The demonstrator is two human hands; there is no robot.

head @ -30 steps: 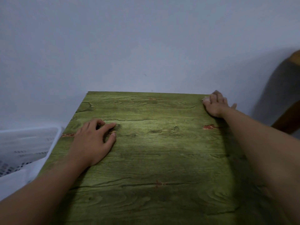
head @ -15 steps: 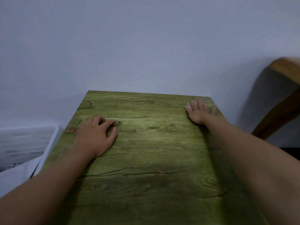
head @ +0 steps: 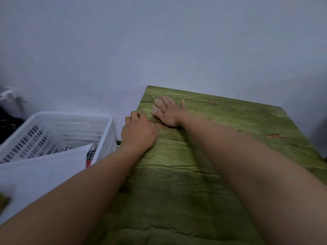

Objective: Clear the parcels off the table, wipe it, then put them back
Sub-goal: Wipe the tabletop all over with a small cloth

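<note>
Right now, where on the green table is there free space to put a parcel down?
The green wood-grain table is bare from its middle to its right and near edges. The far left corner is taken: the right hand lies flat there and the left hand rests at the left edge, beside the white plastic basket.

Both hands lie on the green wood-grain bench (head: 203, 174), close together near its far left corner. The left hand (head: 139, 131) sits at the bench's left edge with its fingers (head: 135, 114) curled over the side. Just beyond it, the right hand (head: 168, 112) presses flat on the top; something pale and blurred shows under its fingertips (head: 165, 99), too unclear to name. Left of the bench stands a white slotted basket (head: 104, 137), and a white flat parcel (head: 44, 172) leans in it. A plain pale wall (head: 159, 41) rises behind.
</note>
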